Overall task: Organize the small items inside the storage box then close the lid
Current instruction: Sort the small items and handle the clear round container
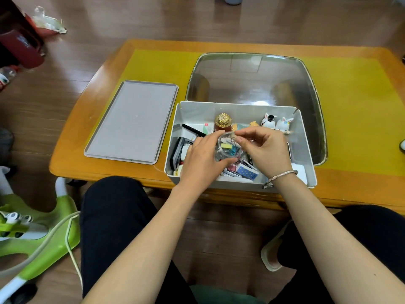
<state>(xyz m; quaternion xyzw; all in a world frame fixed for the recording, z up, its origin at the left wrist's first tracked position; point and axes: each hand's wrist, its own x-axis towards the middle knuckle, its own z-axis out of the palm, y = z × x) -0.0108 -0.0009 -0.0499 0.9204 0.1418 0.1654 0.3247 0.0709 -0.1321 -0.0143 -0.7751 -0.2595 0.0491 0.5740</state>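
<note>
Item 1: storage box (304, 141), white, open-topped, at the near edge of the table (72, 159), right of centre. I see it crowded with small items.

Item 2: lid (131, 121), grey, flat, lying on the table just left of the box, apart from it.

Item 3: small clear jar (226, 148), held above the box's middle; coloured clips show through its wall.

Item 4: left hand (201, 161), fingers curled round the jar's side and underside, grasping it.

Item 5: right hand (266, 150), bracelet (279, 177) at the wrist, thumb and forefinger pinching at the jar's rim; I cannot tell whether a cap is between them.

Item 6: box contents at the far wall: gold-capped bottle (223, 122), two rabbit figurines (276, 123) toward the far right corner. Black pen (194, 130) toward the left wall; blue dotted packet (247, 172) near the front wall.
</note>
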